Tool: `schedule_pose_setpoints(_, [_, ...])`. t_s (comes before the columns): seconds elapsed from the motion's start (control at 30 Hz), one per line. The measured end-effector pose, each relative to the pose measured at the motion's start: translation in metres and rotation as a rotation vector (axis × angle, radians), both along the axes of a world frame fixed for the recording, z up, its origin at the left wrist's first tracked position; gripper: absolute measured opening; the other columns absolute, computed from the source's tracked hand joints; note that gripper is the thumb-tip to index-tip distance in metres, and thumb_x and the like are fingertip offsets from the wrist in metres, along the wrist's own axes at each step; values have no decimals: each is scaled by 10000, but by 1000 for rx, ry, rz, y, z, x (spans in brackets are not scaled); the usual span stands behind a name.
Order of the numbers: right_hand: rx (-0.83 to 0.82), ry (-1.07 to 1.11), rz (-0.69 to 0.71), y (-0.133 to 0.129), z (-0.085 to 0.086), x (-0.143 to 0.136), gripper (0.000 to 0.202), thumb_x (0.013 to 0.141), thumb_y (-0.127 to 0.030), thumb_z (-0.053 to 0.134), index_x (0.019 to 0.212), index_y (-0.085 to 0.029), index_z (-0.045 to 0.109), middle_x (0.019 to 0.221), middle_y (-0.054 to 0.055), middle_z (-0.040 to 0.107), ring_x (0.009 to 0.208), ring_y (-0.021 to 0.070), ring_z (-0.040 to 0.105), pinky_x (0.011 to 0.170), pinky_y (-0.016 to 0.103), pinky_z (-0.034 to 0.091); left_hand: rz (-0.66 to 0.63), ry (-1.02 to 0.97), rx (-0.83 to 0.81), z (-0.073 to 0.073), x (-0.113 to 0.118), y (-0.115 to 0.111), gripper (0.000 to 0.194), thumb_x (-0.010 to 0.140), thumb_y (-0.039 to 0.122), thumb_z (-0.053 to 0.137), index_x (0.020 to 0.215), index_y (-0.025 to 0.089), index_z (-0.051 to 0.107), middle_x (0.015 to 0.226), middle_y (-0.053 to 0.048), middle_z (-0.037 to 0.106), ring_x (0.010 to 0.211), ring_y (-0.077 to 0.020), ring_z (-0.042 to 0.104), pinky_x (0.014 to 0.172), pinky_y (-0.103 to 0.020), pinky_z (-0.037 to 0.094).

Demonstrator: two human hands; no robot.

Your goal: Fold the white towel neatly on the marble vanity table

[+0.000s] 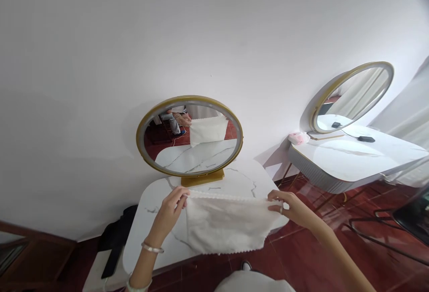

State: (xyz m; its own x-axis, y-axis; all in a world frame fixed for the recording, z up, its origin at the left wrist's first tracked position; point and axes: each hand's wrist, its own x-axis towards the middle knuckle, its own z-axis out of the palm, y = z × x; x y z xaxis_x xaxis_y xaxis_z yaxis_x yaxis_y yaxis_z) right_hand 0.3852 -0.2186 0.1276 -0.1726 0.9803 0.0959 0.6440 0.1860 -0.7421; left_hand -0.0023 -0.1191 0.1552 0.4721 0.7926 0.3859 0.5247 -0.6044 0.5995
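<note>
White cloth: you hold a white cloth [225, 225] stretched flat by its two upper corners, hanging in front of you above the near edge of the desk [157, 225].
Left grip: your left hand [170, 211] pinches the cloth's upper left corner, fingers pressed together on the fabric; a bangle sits on that wrist.
Right grip: your right hand [288, 208] pinches the upper right corner, a ring on one finger.
Desk: white marble top with grey veins, set against the white wall.
Mirror: a gold-rimmed round mirror [189, 135] stands on the desk just behind the cloth and reflects it.
Right side: a second desk [348, 160] with its own mirror [351, 96] stands well apart, over red floor tiles.
</note>
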Motion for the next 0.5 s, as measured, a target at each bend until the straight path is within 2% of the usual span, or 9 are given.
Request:
schedule_pose_setpoints(0.13, [-80,-18,127,24,2,23,190,839,-363,565,804,-194,645,808,29,657,755,155,567,697,249,424,-14,59,24,4,22,12,296,946,298,343,960,245,634,939,-41,619,607,-108,543,602,-236,513])
schedule_pose_setpoints(0.23, [-102,0,112,36,-2,40,198,795,-384,619,769,-194,670,763,25,663,738,163,578,711,261,435,7,53,30,1,32,18,241,927,314,410,939,236,637,941,-39,633,712,-123,597,637,-233,535])
schedule_pose_setpoints(0.33, [-167,115,137,49,-7,56,256,808,-427,590,800,-194,695,790,33,686,742,169,608,709,268,457,10,41,19,-6,41,28,200,902,343,484,867,222,640,913,-30,651,784,-132,620,652,-225,537])
schedule_pose_setpoints(0.4, [-212,173,137,62,-8,67,296,806,-459,583,804,-191,707,788,38,698,734,174,622,683,266,464,4,55,-15,-9,48,37,206,874,372,542,797,210,644,889,-27,664,739,-127,617,621,-219,523])
schedule_pose_setpoints(0.5, [-116,123,39,85,-4,81,353,757,-528,623,761,-187,713,746,39,698,710,183,622,660,270,462,6,90,-67,-7,59,54,268,842,411,586,693,194,637,828,-24,678,647,-120,591,569,-218,493])
